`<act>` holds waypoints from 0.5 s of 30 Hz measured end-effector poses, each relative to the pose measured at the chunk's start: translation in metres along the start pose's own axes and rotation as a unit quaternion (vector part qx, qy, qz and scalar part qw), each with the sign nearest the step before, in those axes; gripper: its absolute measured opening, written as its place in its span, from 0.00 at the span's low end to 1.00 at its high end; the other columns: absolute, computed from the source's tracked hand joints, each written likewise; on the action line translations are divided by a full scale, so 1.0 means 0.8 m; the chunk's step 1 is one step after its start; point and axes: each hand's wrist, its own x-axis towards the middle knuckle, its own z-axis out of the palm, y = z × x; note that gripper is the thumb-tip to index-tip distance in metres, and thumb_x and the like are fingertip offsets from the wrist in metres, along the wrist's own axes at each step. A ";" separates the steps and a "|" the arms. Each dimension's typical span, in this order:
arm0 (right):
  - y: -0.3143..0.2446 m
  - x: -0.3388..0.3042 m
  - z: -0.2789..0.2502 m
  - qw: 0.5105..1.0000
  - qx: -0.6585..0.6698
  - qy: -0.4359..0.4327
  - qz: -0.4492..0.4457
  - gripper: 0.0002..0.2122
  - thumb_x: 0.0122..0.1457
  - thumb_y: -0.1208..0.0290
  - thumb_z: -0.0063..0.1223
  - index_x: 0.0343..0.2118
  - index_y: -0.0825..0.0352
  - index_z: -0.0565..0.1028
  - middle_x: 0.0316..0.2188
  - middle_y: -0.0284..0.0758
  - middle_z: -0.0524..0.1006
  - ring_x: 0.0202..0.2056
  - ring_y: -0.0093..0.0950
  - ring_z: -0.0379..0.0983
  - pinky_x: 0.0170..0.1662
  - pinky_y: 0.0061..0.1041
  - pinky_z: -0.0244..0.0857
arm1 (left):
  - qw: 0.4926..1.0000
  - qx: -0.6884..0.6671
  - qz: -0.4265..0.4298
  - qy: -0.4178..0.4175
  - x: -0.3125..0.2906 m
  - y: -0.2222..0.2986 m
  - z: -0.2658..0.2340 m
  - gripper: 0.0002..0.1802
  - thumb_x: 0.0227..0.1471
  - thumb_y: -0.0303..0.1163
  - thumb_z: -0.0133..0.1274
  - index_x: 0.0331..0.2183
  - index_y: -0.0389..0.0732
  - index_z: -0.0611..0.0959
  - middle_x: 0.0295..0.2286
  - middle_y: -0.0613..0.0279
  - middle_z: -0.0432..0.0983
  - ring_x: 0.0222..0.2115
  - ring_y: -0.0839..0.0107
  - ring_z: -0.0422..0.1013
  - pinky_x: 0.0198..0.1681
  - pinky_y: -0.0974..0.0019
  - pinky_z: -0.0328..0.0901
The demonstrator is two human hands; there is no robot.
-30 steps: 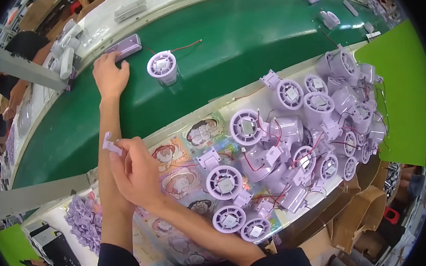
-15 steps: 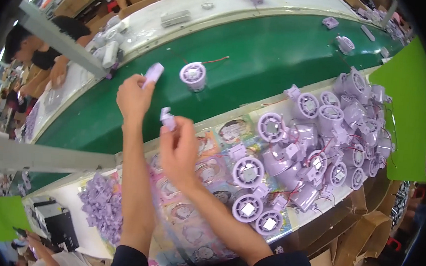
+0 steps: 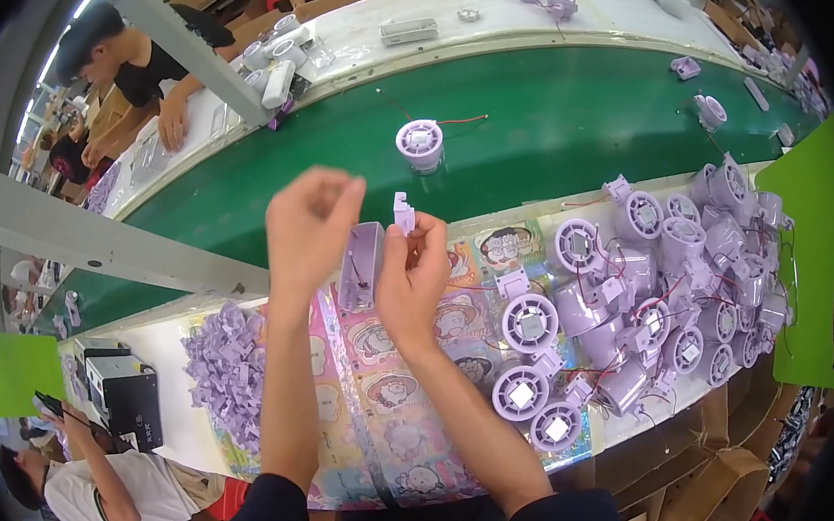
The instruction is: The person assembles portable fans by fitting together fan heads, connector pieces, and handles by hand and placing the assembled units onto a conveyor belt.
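Note:
Held upright in the fingers of my right hand (image 3: 415, 285) is a small lilac plastic clip-like part (image 3: 403, 212). My left hand (image 3: 310, 228) is raised just to its left with curled fingers, smeared by motion, so whether they grip anything is unclear. Between my hands is a long hollow lilac shell (image 3: 362, 266) with a thin dark wire inside; it appears to lie on the patterned mat (image 3: 366, 408). Beyond them, a lilac round fan housing (image 3: 419, 145) with a red wire stands on the green conveyor belt (image 3: 536, 123).
A heap of lilac fan housings (image 3: 649, 298) with loose wires fills the table's right side. Small lilac parts (image 3: 227, 373) are piled at left. A metal post (image 3: 115, 237) crosses the left side. Cardboard boxes (image 3: 703, 479) stand below right. A co-worker (image 3: 129, 66) sits across the belt.
My left hand has come back from over the belt toward my right hand. The lilac shell it carried is now between my hands, its hollow side showing. My right hand keeps the small clip-like part.

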 end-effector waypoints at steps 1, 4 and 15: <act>-0.003 -0.003 0.001 1.000 0.003 -0.002 -0.003 0.07 0.63 0.75 0.55 0.39 0.71 0.71 0.20 0.26 0.68 0.20 0.14 0.60 0.22 0.20 0.53 | 1.000 -0.002 0.026 -0.008 0.029 -0.018 0.008 0.11 0.52 0.33 0.64 0.35 0.36 0.84 0.22 0.62 0.78 0.23 0.77 0.71 0.27 0.68 0.66; 0.004 -0.002 -0.004 0.999 0.038 0.005 0.032 0.08 0.60 0.75 0.58 0.38 0.70 0.71 0.19 0.25 0.67 0.20 0.12 0.60 0.23 0.19 0.53 | 0.992 0.082 0.053 -0.074 0.065 -0.033 0.040 0.29 0.48 0.33 0.66 0.53 0.43 0.78 0.44 0.53 0.75 0.40 0.66 0.73 0.41 0.64 0.69; 0.006 0.001 -0.008 1.000 0.000 -0.017 0.003 0.06 0.67 0.75 0.51 0.44 0.68 0.69 0.35 0.27 0.67 0.30 0.12 0.61 0.28 0.14 0.58 | 0.970 0.086 0.116 -0.197 0.072 -0.066 0.072 0.23 0.46 0.32 0.68 0.44 0.45 0.76 0.45 0.57 0.72 0.44 0.54 0.74 0.47 0.57 0.69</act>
